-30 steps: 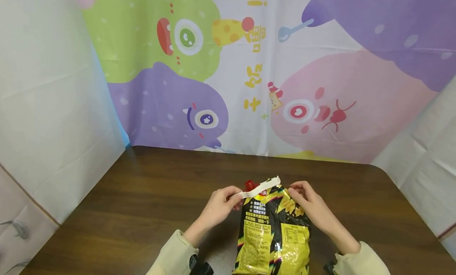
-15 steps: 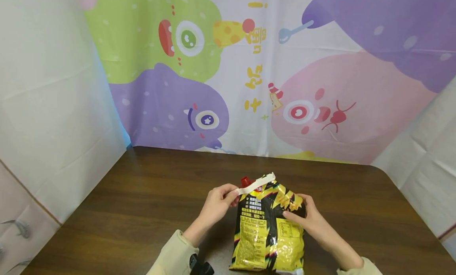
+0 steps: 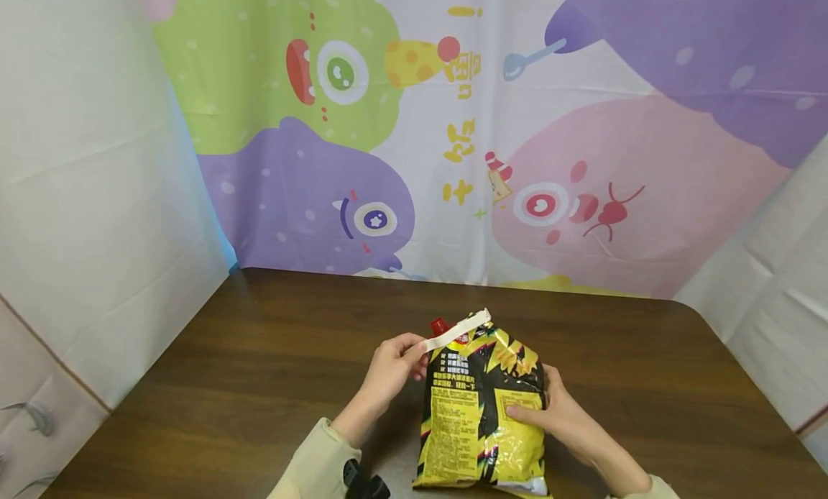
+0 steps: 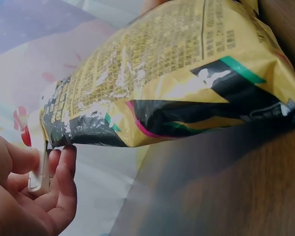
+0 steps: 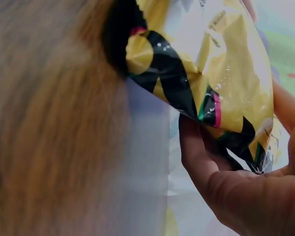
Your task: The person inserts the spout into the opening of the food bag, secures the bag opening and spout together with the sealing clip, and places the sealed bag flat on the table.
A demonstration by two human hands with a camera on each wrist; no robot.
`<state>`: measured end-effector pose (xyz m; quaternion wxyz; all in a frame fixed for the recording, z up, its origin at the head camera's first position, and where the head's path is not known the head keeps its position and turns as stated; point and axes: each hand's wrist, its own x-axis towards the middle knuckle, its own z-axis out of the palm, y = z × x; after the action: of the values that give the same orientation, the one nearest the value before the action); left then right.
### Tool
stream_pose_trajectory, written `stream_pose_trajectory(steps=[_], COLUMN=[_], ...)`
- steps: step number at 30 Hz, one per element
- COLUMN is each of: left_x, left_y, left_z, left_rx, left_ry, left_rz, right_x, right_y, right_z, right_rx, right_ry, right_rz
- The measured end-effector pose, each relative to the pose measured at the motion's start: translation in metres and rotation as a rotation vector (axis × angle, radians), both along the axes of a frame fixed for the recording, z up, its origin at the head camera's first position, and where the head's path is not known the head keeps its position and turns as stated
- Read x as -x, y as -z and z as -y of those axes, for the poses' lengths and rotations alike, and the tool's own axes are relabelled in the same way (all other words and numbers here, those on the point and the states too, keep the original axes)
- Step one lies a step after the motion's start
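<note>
A shiny black-and-yellow snack bag [image 3: 453,434] stands tilted above the brown table, its printed panels facing me. Across its top slants a white bag clip [image 3: 467,328] with a red spout [image 3: 438,326] behind it. My left hand [image 3: 388,373] pinches the clip's left end between thumb and fingers; the left wrist view shows the clip end [image 4: 38,177] in that pinch. On the bag's right side, my right hand [image 3: 572,420] grips with the thumb on the front and fingers behind. The right wrist view shows its fingers [image 5: 196,157] under the bag's edge.
The dark wooden table [image 3: 259,384] extends to both sides and behind the bag. A cartoon-printed cloth [image 3: 453,254] hangs along its back edge, and pale cloth [image 3: 97,161] stands at the left. A black wrist device [image 3: 365,482] sits by the left sleeve.
My right hand has gone from the bag's upper right corner down to its side and now grips it. Bag and clip have shifted slightly left. My left hand keeps its pinch.
</note>
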<state>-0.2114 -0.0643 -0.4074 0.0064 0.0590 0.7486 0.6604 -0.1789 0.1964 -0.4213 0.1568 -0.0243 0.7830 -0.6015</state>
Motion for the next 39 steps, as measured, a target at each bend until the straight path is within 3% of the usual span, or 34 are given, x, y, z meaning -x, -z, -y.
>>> stream_pose_trajectory(steps=[2,12,17,22,27,32,39], left_x=[0.005,0.008,0.007,0.002,-0.002,-0.002,-0.001], left_y=[0.008,0.012,0.016,0.024,0.025,0.022,0.022], left_z=[0.000,-0.002,-0.004,-0.005,-0.006,-0.009,-0.011], left_rx=[-0.029,-0.103,-0.123,-0.066,0.021,0.043,0.020], left_ry=[0.007,-0.003,0.001,0.016,0.084,0.099,0.052], left_rz=[0.023,0.080,0.099,0.162,0.215,0.205,0.167], right_x=[0.000,0.005,0.007,0.010,0.015,0.021,0.028], right_y=[0.001,0.005,0.005,0.006,0.006,0.004,0.001], right_z=[0.000,0.000,0.000,-0.001,-0.001,0.001,0.002], right_rx=[0.016,0.070,0.065,0.066,0.057,0.045,0.080], right_ry=[-0.004,-0.059,-0.035,0.009,0.054,0.061,0.111], right_rz=[0.010,-0.012,-0.017,-0.015,-0.016,-0.005,0.033])
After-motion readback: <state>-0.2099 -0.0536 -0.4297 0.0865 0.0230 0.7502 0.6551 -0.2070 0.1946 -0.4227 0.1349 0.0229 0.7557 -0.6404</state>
